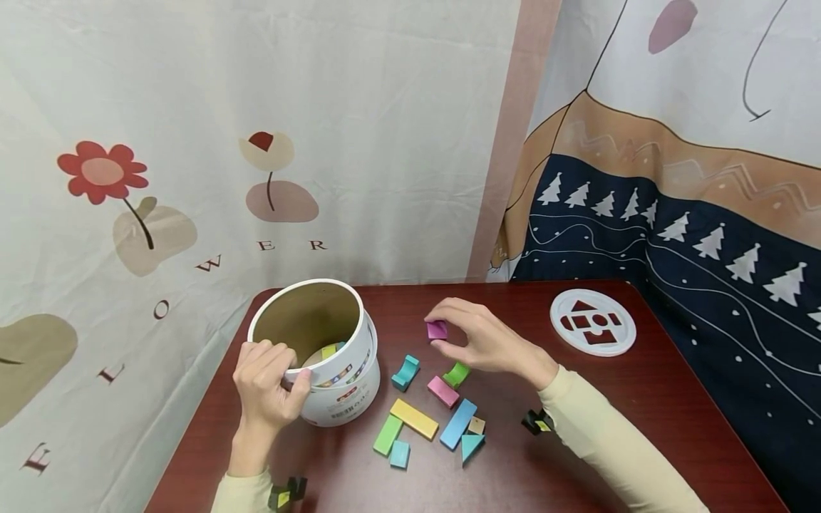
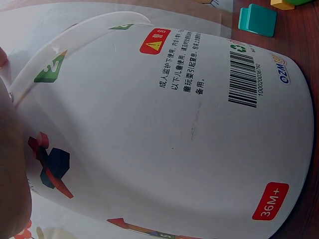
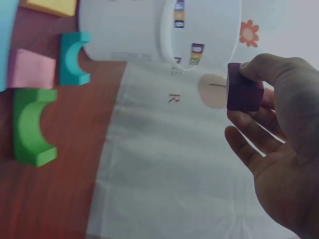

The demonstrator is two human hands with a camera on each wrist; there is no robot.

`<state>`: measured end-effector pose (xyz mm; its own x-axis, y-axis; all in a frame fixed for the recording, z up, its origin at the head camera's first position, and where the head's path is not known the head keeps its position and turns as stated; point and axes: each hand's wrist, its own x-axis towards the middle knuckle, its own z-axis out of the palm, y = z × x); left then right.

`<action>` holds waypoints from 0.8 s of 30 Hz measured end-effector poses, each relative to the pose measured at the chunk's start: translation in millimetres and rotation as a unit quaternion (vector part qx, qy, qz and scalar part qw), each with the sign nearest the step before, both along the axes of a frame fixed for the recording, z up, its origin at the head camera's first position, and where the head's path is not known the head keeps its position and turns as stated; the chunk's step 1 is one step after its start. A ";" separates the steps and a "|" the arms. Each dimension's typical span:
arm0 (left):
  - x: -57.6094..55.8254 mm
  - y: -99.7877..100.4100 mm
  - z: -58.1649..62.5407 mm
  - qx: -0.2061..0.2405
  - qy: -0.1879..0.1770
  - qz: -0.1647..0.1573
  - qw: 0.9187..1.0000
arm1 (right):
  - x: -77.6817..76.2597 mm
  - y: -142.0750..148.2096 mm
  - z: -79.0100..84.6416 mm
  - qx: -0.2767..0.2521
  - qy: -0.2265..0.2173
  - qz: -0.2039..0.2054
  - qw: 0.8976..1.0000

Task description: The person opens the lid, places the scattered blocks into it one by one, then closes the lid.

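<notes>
My left hand (image 1: 266, 381) grips the near rim of a white bucket (image 1: 343, 399), thumb outside the wall. A few toy blocks, one of them yellow (image 1: 329, 350), show at the bottom of the bucket. Between thumb and fingers my right hand (image 1: 477, 335) pinches a small purple block (image 1: 437, 330), raised to the right of the bucket. In the right wrist view the same purple block (image 3: 244, 89) looks dark, its faces flat. Below the right hand lie a green arched block (image 1: 457, 375), a pink block (image 1: 443, 391) and a teal arched block (image 1: 405, 372).
Nearer me on the dark red table (image 1: 513, 477) lie a yellow plank (image 1: 414, 418), a green block (image 1: 388, 435), a blue plank (image 1: 458, 424), a teal triangle (image 1: 472, 447) and smaller blocks. A white lid with shaped holes (image 1: 599, 342) rests at the far right. Printed cloth (image 1: 398, 142) hangs behind.
</notes>
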<state>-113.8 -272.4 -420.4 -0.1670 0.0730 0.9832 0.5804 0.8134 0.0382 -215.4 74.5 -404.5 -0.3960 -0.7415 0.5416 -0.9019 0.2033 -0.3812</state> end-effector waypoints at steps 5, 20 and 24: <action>-0.2 0.1 -0.1 -0.001 0.002 -0.001 1.000 | -3.8 -16.1 12.7 -0.017 0.014 0.012 1.000; 0.3 -0.2 -0.4 0.000 0.000 -0.003 1.000 | -2.9 -65.7 39.3 -0.037 0.043 0.040 0.998; 0.0 -0.2 -0.9 -0.001 0.000 -0.004 1.000 | -1.8 -80.5 46.5 -0.038 0.038 0.050 0.997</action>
